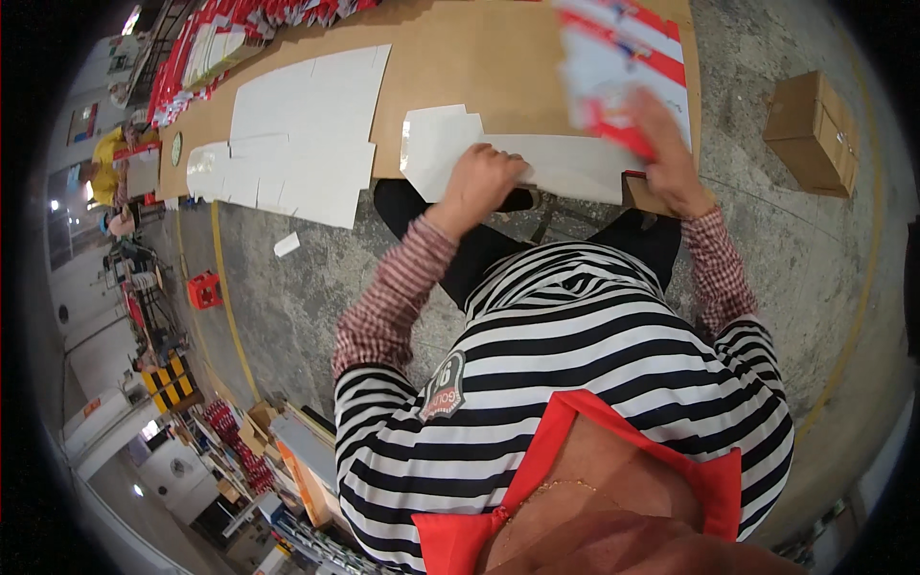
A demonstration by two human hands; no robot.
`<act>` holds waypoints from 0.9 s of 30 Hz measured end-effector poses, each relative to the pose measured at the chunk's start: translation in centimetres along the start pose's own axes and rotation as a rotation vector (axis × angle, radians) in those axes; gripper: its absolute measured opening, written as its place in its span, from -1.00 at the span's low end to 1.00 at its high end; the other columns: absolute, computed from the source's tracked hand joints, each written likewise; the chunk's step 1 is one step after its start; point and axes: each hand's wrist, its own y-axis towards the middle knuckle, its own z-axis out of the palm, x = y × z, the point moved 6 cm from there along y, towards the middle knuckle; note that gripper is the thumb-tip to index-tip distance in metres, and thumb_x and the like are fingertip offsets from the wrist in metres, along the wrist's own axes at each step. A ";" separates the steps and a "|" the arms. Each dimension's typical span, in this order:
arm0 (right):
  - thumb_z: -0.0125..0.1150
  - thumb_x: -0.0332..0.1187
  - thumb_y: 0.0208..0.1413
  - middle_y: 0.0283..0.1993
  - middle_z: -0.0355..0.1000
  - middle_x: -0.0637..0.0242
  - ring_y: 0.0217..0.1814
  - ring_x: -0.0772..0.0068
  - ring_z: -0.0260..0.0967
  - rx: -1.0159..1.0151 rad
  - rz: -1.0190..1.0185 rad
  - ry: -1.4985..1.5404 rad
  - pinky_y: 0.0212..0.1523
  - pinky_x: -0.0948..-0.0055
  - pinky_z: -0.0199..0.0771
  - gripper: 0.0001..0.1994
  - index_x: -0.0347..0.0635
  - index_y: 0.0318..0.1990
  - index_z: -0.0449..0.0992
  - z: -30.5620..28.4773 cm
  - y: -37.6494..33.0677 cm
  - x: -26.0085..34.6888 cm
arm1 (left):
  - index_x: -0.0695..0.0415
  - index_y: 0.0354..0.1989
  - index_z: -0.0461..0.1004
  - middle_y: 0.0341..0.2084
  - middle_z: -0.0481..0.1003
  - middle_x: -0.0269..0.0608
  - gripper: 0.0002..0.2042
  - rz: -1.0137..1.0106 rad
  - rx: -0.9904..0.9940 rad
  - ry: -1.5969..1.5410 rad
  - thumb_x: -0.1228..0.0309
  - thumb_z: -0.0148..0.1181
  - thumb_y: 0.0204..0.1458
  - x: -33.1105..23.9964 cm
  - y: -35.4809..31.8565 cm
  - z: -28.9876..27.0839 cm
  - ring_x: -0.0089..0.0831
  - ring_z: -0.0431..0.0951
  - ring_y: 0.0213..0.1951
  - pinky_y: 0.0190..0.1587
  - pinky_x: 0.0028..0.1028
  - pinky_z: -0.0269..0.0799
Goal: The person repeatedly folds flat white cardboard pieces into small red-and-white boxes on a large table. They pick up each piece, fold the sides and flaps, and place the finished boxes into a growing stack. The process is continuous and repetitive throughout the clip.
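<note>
A white die-cut cardboard sheet [575, 165] lies along the near edge of the table. My left hand [482, 184] rests on its left part with the fingers curled closed; what they hold, if anything, is hidden. On the right, my right hand [664, 158] is closed on a red and white printed cardboard piece [628, 72], held over the table's right end. Motion blurs that hand and the piece. A small brown flap with a red edge [650, 195] shows below the right hand.
Blank white die-cut sheets [305, 125] lie at the left of the brown table [460, 57]. Red and white folded pieces [220, 53] are heaped at the far left. A brown carton [813, 132] stands on the floor at right; a red stool [203, 289] and other people are at left.
</note>
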 end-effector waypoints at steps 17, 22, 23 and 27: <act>0.30 -0.12 0.08 0.22 0.29 0.13 0.18 0.08 0.29 0.326 0.000 0.149 0.15 0.16 0.35 -0.54 0.00 0.14 0.48 10.9 4.7 2.5 | 0.24 -0.09 0.44 -0.29 0.51 0.05 -0.73 -0.283 -0.593 -0.198 0.60 0.18 0.00 3.4 -5.4 1.6 0.06 0.49 -0.21 -0.15 -0.13 0.44; 0.35 -0.01 0.01 0.26 0.26 0.10 0.17 0.04 0.26 0.388 -0.278 0.085 0.15 0.16 0.34 -0.45 0.04 0.17 0.49 14.0 4.5 3.9 | 0.29 0.30 0.16 0.28 0.21 0.15 -0.28 -0.135 -0.301 -0.129 0.37 0.33 -0.05 -1.0 -6.8 1.6 0.06 0.31 0.16 0.24 0.02 0.15; 0.35 0.01 0.00 0.28 0.24 0.11 0.13 0.06 0.27 0.396 -0.296 0.078 0.13 0.16 0.34 -0.41 0.06 0.20 0.47 13.8 4.4 3.9 | 0.28 0.35 0.10 0.35 0.14 0.15 -0.20 -0.144 -0.228 -0.148 0.31 0.37 -0.07 -1.9 -7.3 1.1 0.07 0.26 0.24 0.31 0.08 0.06; 0.35 0.01 -0.01 0.32 0.22 0.15 0.01 0.11 0.25 0.426 -0.316 0.074 0.08 0.20 0.34 -0.39 0.11 0.23 0.46 13.9 4.2 3.8 | 0.20 0.41 0.03 0.41 0.05 0.02 -0.10 -0.154 -0.068 0.020 0.21 0.39 -0.08 -2.3 -8.7 3.3 -0.04 -0.05 0.46 0.41 0.09 -0.14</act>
